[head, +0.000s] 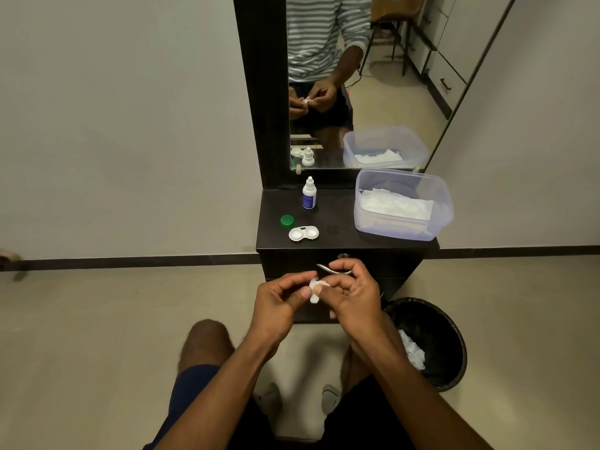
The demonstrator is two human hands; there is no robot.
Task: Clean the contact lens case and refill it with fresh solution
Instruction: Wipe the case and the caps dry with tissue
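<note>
Both hands pinch a white tissue wad: left grip & right grip grasping it. Open lens case sits on tabletop w/ green cap beside.

A home dressing corner, likely a bedroom. Beyond the fingers stands a narrow dark dressing desk against a plain pale wall, with a tall dark-framed mirror rising from its back edge. The mirror reflects a seated person in a striped top, a chair, and cupboard fronts with drawer handles. Under the fingers lies a beige tiled floor with a dark skirting strip. To the right of the fingers, on the floor beside the desk, sits 1 black lined waste bin holding crumpled white tissue.
</note>
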